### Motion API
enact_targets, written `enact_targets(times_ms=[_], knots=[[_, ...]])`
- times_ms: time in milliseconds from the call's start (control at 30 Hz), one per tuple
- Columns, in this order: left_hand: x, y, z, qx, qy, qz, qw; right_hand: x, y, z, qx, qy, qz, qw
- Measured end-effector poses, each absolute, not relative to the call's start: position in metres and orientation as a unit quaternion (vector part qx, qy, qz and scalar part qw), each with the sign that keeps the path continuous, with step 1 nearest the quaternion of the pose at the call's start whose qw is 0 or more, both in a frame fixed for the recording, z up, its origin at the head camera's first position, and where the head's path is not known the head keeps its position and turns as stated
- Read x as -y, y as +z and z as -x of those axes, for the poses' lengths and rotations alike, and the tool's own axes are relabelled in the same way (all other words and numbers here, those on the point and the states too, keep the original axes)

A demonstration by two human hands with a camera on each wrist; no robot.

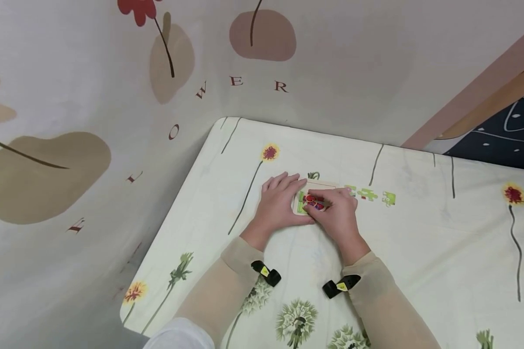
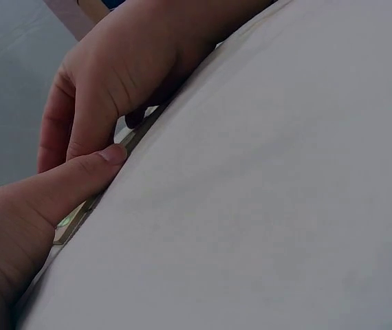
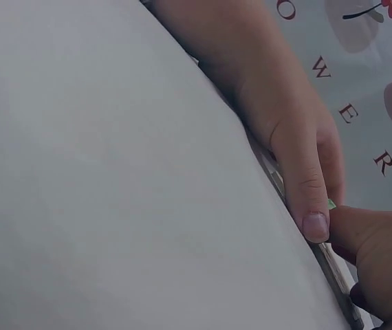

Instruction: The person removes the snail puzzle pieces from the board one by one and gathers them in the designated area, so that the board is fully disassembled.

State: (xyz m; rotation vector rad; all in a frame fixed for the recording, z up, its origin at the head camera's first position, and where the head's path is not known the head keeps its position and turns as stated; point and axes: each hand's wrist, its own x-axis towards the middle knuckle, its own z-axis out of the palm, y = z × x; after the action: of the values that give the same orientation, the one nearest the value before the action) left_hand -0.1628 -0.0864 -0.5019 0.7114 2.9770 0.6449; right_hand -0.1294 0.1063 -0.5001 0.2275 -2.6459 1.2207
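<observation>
A small puzzle board point(image 1: 323, 184) with a pale frame and a red, blue and green picture lies on the table. My left hand point(image 1: 280, 201) spans its left side, with the index fingertip by the far edge and the thumb along the near edge. In the left wrist view that thumb point(image 2: 89, 177) presses against the board's rim point(image 2: 75, 223). The right hand point(image 1: 341, 211) reaches over the board from the right. Its thumb and index finger pinch a colourful puzzle piece point(image 1: 315, 200) at the picture, partly hidden by the fingers.
Loose green puzzle pieces lie right of the board: one point(image 1: 368, 195) in the middle, another point(image 1: 389, 198) farther right, and one partly behind the right hand. A flower-printed cloth point(image 1: 441, 232) covers the table. A printed curtain point(image 1: 340, 97) hangs along the far and left edges.
</observation>
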Motion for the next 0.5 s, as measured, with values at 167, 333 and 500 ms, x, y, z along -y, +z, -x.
enact_targets(times_ms=[167,333,500], knots=[[0.0872,-0.5006,0.1626,-0.953,0.203,-0.225,0.008,-0.1056,-0.5003,0.13,0.9,0.412,-0.087,0.116],[0.087,-0.4996,0.1626,-0.952,0.206,-0.225,0.01,-0.1049,-0.5002,0.1313,0.908,0.385,-0.105,0.128],[0.0861,-0.4979,0.1627,-0.953,0.205,-0.222,0.019,-0.1049,-0.497,0.1306,0.923,0.343,-0.11,0.136]])
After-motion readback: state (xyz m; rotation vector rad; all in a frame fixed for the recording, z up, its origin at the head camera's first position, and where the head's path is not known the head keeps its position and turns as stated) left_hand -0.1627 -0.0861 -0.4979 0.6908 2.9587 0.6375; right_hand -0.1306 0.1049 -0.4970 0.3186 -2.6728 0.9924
